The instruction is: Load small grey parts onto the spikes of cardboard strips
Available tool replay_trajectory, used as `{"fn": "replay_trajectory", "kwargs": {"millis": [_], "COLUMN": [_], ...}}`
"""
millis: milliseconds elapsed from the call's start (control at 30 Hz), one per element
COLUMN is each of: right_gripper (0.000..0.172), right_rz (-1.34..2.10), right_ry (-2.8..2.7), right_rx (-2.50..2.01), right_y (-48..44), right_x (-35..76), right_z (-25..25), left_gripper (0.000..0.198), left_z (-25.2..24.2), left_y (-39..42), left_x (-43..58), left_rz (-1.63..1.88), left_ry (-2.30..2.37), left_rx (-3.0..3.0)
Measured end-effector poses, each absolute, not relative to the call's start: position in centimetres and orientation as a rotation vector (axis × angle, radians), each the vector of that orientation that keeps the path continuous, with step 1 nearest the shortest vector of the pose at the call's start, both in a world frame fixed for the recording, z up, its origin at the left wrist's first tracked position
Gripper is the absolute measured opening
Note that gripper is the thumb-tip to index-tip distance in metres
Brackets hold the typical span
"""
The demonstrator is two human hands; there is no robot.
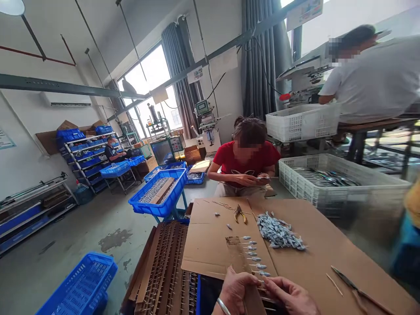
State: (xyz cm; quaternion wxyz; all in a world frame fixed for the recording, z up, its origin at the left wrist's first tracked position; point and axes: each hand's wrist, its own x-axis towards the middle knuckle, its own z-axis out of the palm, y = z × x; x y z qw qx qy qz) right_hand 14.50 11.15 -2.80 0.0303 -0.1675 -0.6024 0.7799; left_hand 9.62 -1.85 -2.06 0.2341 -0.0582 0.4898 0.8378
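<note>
My left hand (234, 288) and my right hand (290, 297) meet at the near edge of a flat cardboard sheet (315, 249). Both have fingers pinched on a thin wire pin with a small grey piece, at the bottom of a cardboard strip (239, 258) that carries a row of such pins (254, 253). A silver bangle sits on my left wrist. A heap of small grey pieces (278, 232) lies just beyond my hands. Pliers (240, 214) lie farther back on the sheet.
A person in a red shirt (246, 159) sits across, working with both hands. White crates (341, 183) stand at right, blue crates (160, 192) at left and on the floor (82, 284). Another person in white sits at a machine, upper right. Scissors (354, 284) lie near right.
</note>
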Motion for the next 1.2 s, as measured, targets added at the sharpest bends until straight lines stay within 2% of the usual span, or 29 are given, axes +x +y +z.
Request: {"fn": "replay_trajectory", "kwargs": {"millis": [200,267,367,400,467,600,867,1200], "right_gripper": [0.048,0.046,0.031,0.025,0.022,0.032,0.035,0.029], "right_rz": [2.27,1.968,1.171,1.006,0.82,0.582,0.307,0.355], "right_ry": [-1.892,-2.019,-2.505,-2.604,-2.732,-2.906,-3.084,-3.051], "right_rx": [-0.401,-0.512,-0.585,-0.578,-0.55,-0.535,-0.548,-0.559], "right_y": [13.0,15.0,18.2,19.0,19.9,20.0,20.7,21.3], "right_x": [14.7,14.0,12.3,11.6,10.2,8.0,8.1,10.8], "right_z": [-1.0,-0.5,0.6,0.9,1.4,1.7,1.7,1.1], "left_gripper": [0.035,0.029,0.024,0.024,0.023,0.023,0.024,0.016], "left_z": [-0.4,-0.6,-1.4,-1.7,-2.0,-1.9,-1.4,-1.9], "left_y": [-3.2,-3.7,-4.4,-4.5,-4.7,-5.3,-6.4,-7.2], "left_x": [9.5,9.2,9.1,9.2,9.5,10.2,12.0,11.4], "left_rz": [2.217,2.196,2.154,2.143,2.121,2.096,2.148,2.03], "left_ry": [1.367,1.359,1.295,1.273,1.245,1.247,1.223,1.213], "left_rx": [-0.126,-0.216,-0.274,-0.268,-0.241,-0.229,-0.25,-0.248]}}
